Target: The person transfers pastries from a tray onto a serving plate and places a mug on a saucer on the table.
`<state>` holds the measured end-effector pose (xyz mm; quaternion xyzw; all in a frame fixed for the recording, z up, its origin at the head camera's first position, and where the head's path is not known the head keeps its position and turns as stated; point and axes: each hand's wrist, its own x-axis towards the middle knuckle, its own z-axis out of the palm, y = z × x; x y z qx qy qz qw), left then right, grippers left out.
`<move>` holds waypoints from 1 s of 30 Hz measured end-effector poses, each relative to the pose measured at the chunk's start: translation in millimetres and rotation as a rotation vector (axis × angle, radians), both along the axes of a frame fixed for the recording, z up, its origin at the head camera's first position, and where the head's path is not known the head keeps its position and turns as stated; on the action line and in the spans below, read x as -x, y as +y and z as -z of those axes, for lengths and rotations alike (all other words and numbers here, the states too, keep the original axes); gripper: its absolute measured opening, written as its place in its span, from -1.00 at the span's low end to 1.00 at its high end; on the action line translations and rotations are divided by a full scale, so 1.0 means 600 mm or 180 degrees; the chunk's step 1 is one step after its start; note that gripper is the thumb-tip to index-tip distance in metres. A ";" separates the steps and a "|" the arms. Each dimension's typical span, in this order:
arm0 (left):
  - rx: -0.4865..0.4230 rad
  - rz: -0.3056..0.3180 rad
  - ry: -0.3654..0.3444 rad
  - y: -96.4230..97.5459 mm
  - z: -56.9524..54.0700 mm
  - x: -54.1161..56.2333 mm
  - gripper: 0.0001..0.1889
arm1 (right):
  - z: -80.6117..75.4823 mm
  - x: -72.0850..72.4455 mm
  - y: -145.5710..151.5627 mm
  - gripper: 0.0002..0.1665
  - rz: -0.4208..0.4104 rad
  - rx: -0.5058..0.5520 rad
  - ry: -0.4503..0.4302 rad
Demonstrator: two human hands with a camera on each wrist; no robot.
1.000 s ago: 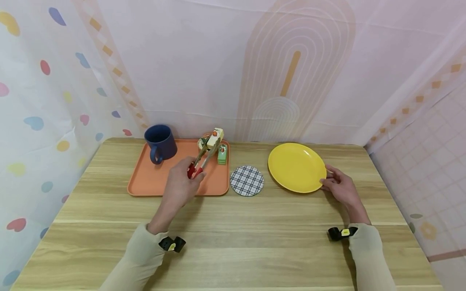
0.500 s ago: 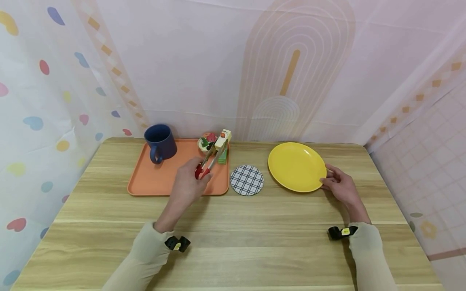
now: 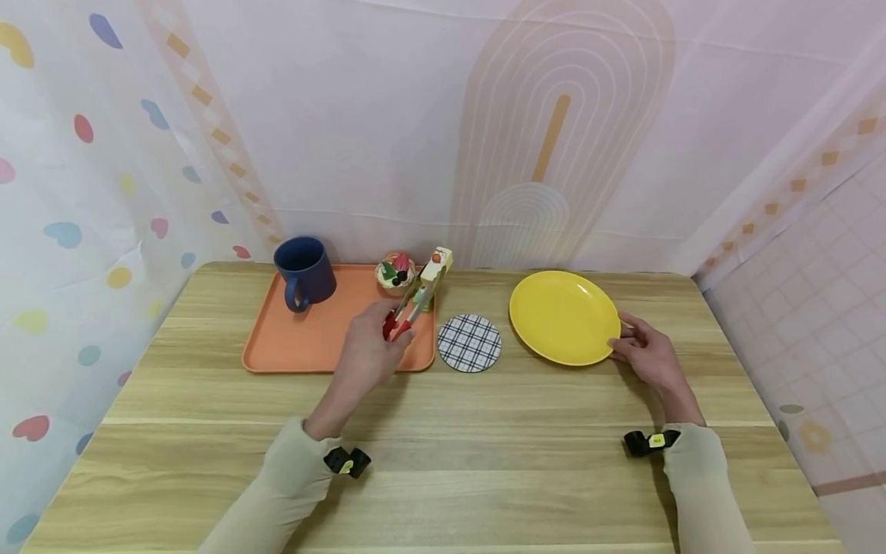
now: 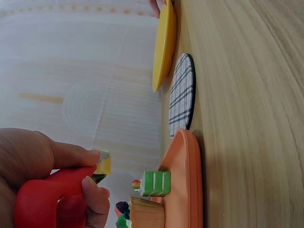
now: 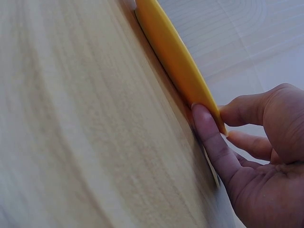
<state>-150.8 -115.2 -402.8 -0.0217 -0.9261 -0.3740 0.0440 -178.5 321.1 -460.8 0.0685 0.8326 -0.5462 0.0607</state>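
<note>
My left hand grips red-handled tongs. Between the tips of the tongs is a pale yellow toy cake slice with an orange-red topping, raised over the right edge of the orange tray. A fruit-topped cupcake stands on the tray, and a green layered cake piece beside it is partly covered by the tongs in the head view. My right hand pinches the right rim of a yellow plate, thumb and fingers on opposite faces in the right wrist view.
A dark blue mug stands at the tray's back left. Between tray and plate lies a round checked coaster. The wooden table backs onto a patterned curtain.
My left hand has carried the tongs and the yellow cake slice rightward, from over the cupcake to the tray's right edge. The right hand and plate have stayed put.
</note>
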 end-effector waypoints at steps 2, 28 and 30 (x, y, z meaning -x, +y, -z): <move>0.0002 -0.0003 -0.0026 0.003 -0.001 0.001 -0.48 | 0.000 0.000 0.000 -0.20 -0.0005 -0.0002 0.0005; -0.0135 0.0196 0.0084 0.037 0.001 0.007 -0.54 | 0.001 0.001 0.001 -0.20 -0.0022 -0.0030 0.0023; -0.0152 0.0210 0.0094 0.039 0.002 0.007 -0.54 | 0.000 0.000 0.001 -0.20 -0.0015 -0.0020 0.0011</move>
